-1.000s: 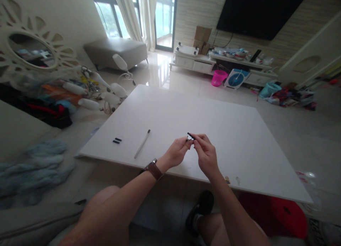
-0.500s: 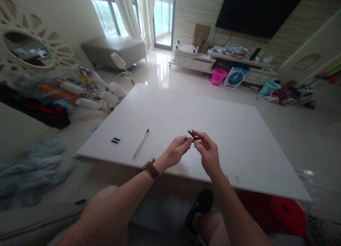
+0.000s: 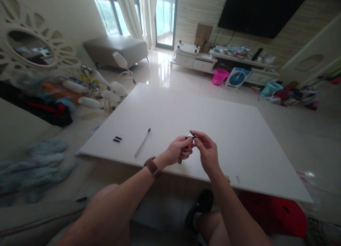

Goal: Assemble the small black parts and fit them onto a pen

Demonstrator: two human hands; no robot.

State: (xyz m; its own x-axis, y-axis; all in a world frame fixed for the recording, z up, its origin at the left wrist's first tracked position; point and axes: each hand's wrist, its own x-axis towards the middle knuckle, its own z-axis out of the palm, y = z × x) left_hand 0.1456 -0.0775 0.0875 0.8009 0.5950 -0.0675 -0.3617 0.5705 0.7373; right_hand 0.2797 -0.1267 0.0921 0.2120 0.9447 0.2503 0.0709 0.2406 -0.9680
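Observation:
My left hand [image 3: 179, 150] is wrapped round a small dark-handled tool [image 3: 180, 161] with a shiny silver head; the handle's end sticks out below the fist. My right hand [image 3: 207, 148] pinches a narrow black strip [image 3: 193, 134] at that head, thumb and fingertips close together. Fingers cover much of both pieces, so their exact kind is unclear. Both hands are just above the white table [image 3: 226, 132]. Left of them lies a thin pale stick [image 3: 142, 143] with a black tip. Farther left are two short black strips [image 3: 117, 139] side by side.
A small clear piece [image 3: 238, 180] lies near the table's front edge, right of my right forearm. A lamp with several white shades [image 3: 90, 102] stands beyond the left edge. A red round object [image 3: 289, 214] sits below the front right edge.
My left fingers have curled into a fist round the tool, and its dark handle now shows below. The right hand stays at the black strip. The view has shifted slightly.

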